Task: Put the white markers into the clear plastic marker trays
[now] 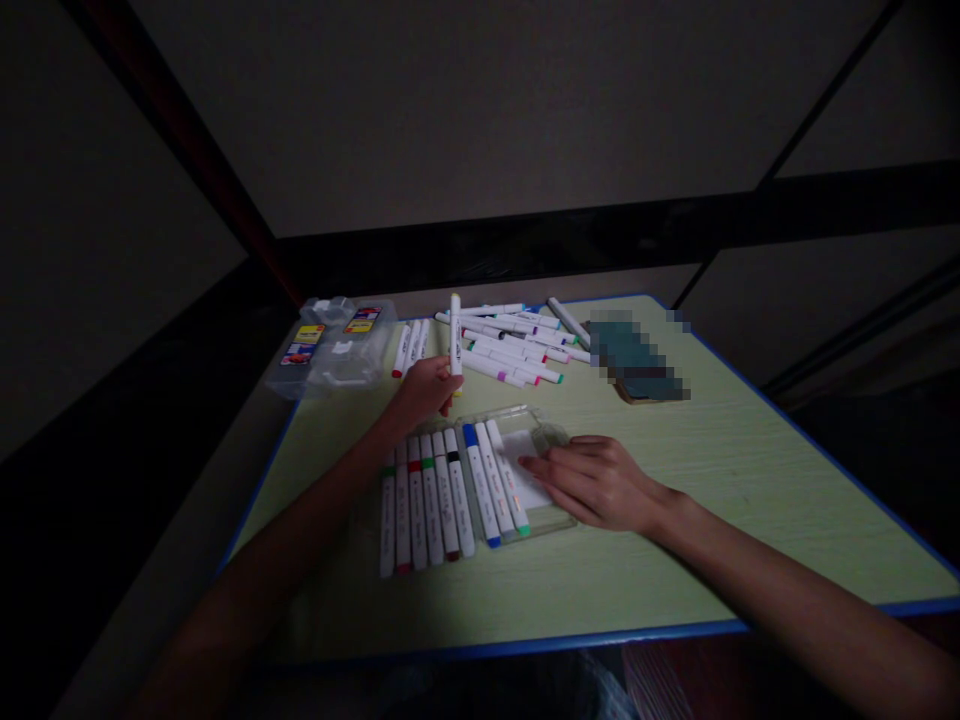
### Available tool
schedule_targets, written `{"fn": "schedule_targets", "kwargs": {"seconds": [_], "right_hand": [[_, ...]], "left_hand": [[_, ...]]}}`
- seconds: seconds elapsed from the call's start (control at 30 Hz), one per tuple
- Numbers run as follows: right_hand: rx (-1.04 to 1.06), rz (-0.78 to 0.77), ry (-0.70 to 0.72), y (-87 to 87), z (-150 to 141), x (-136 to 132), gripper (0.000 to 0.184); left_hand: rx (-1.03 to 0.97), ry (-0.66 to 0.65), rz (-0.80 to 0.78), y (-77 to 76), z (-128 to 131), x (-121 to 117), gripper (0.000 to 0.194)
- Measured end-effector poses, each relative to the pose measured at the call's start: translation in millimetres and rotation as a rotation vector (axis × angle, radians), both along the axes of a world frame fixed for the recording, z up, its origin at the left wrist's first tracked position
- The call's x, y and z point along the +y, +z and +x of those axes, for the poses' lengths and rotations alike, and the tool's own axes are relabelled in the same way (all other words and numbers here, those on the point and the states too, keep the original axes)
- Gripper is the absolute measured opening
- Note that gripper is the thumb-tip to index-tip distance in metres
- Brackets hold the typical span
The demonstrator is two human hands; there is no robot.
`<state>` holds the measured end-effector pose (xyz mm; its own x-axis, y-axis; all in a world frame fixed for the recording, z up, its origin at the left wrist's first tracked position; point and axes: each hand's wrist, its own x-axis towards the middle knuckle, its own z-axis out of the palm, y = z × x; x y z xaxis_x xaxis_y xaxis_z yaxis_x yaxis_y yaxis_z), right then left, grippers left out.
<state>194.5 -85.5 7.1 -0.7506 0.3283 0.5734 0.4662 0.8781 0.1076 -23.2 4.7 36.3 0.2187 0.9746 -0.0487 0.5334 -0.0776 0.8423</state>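
Note:
My left hand (431, 387) is closed round a white marker with yellow ends (456, 340), held upright above the table. Below it lies a clear plastic marker case (517, 412). Several white markers (439, 505) lie side by side in a row on its left part, and three more, one with a blue cap (480, 485), lie just right of them. My right hand (600, 482) is at the case's right edge, fingers bent together over a white card (529, 470) and seeming to grip the case; the thumb is hard to make out.
Loose markers (510, 345) are heaped at the back of the table (720, 500). Three red-capped ones (411, 348) lie left of the heap. A clear plastic box with labels (337, 350) stands at the far left. A blurred green object (634, 355) lies at the right.

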Motion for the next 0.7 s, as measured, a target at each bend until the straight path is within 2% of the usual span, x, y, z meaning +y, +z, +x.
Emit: {"fn": "schedule_targets", "kwargs": {"seconds": [0.2, 0.43, 0.7], "right_hand": [[-0.01, 0.002, 0.007, 0.1, 0.1, 0.4, 0.024], [-0.01, 0.001, 0.019, 0.8, -0.9, 0.2, 0.024], [-0.042, 0.007, 0.018, 0.8, -0.7, 0.6, 0.027]], "left_hand": [[0.297, 0.056, 0.11, -2.7, -10.8, 8.6, 0.01], [0.834, 0.018, 0.226, -14.8, -20.0, 18.7, 0.018], [0.95, -0.038, 0.227, -22.2, -22.2, 20.3, 0.021]]}}
